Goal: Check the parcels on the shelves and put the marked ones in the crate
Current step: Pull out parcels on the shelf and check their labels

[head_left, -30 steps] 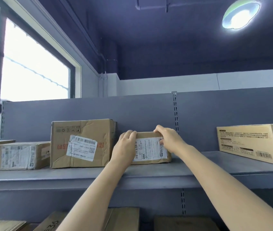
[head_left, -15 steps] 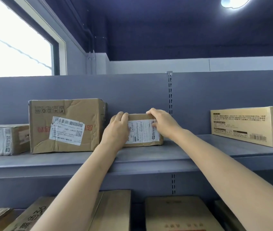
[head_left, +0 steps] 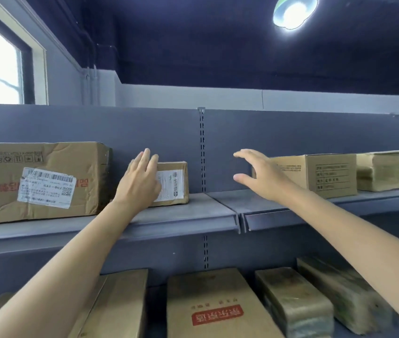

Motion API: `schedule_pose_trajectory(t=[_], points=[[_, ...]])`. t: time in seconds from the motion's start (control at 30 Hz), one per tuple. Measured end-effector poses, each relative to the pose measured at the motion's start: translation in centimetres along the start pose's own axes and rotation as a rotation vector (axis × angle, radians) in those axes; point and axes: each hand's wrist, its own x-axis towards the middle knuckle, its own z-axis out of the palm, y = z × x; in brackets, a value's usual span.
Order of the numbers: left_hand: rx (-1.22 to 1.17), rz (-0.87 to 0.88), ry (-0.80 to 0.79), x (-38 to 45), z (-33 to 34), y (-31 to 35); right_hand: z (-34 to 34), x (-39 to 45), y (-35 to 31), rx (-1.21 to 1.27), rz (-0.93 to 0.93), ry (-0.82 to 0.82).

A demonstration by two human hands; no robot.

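Observation:
A small brown parcel (head_left: pixel 172 182) with a white label stands on the grey upper shelf (head_left: pixel 193 211). My left hand (head_left: pixel 139 181) lies in front of its left end with straight fingers, covering part of the label. Over to the right, my right hand (head_left: pixel 259 175) hovers in the air with fingers spread, holding nothing, just left of a tan printed box (head_left: pixel 320 174). A larger creased box (head_left: pixel 44 181) with a white barcode label sits left of the small parcel. No crate is in view.
A taped bundle (head_left: pixel 383 170) stands behind the tan box at the far right. On the lower shelf lie several flat boxes, one with a red stamp (head_left: pixel 218 313), and two wrapped bundles (head_left: pixel 296 306). A slotted upright (head_left: pixel 202 152) divides the shelf back.
Both hands held the small parcel before. My right hand has let go and moved right toward the tan box; my left hand's fingers have straightened. The view has shifted right.

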Motion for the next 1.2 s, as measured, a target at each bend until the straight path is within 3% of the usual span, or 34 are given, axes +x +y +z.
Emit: schedule_pose_trajectory(t=[0.23,0.4,0.53,0.63,0.77,0.97,1.2], points=[[-0.234,0.051,-0.033,2.3,0.9,9.3,-5.8,-4.3,8.0,-0.064,0.295,0.202],[-0.429,0.071,-0.11,4.6,2.1,17.3,-8.1,-5.5,15.1,0.089,0.575,0.397],[-0.674,-0.007,-0.258,6.7,3.4,23.8,-9.1,-4.9,20.2,0.176,0.679,0.513],[-0.829,-0.106,-0.391,7.8,4.6,27.4,-9.5,-4.2,22.7,0.276,0.731,0.466],[-0.922,-0.235,-0.471,8.0,5.9,29.9,-9.2,-3.8,22.9,0.297,0.732,0.174],[-1.084,-0.427,-0.326,7.7,5.8,25.9,-8.9,-4.0,18.2,0.2,0.526,0.131],[-1.084,-0.456,-0.273,5.5,3.5,19.6,-7.6,-4.0,10.8,0.136,0.446,0.083]])
